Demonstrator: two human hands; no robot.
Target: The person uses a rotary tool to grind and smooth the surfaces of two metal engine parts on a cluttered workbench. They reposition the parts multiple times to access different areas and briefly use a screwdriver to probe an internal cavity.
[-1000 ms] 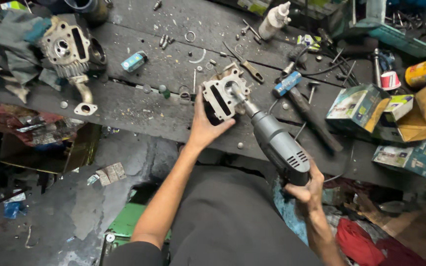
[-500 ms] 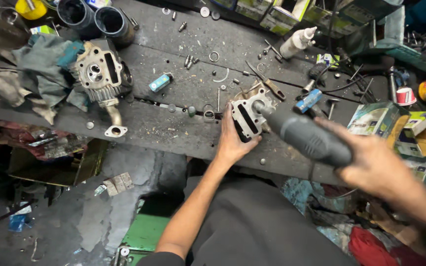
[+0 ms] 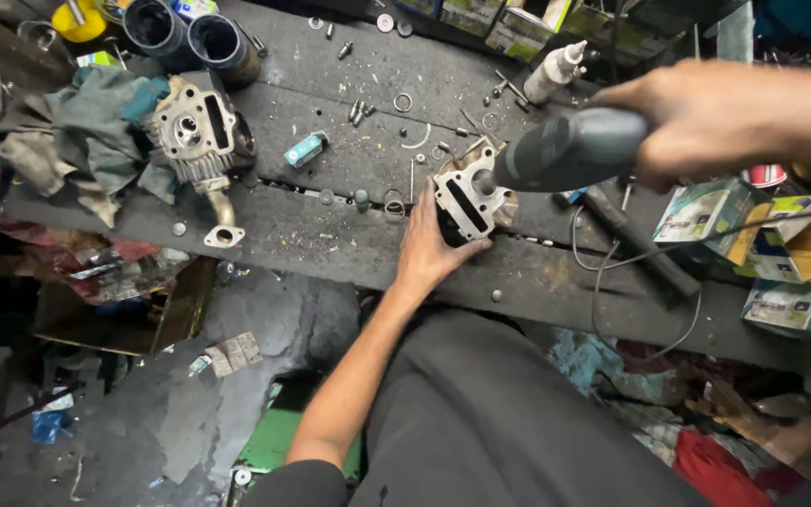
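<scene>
My left hand [image 3: 427, 246] grips a small metal engine part [image 3: 466, 199], holding it upright on the dark wooden workbench [image 3: 349, 244]. My right hand [image 3: 715, 117] holds a grey power drill [image 3: 570, 150] high over the bench, its nose pressed into the top of the part. The drill's cable [image 3: 603, 282] loops down across the bench to the right of the part.
A second engine head [image 3: 194, 131] lies on rags [image 3: 68, 141] at the left. Two black cylinders [image 3: 190, 38] stand at the back left. Loose bolts, washers and rings [image 3: 404, 101] litter the middle. A white bottle [image 3: 553, 73] and cardboard boxes [image 3: 706, 211] sit at the right.
My right hand has lifted the drill from low at my side to high on the right. The view has shifted right and down. My left hand stays on the part.
</scene>
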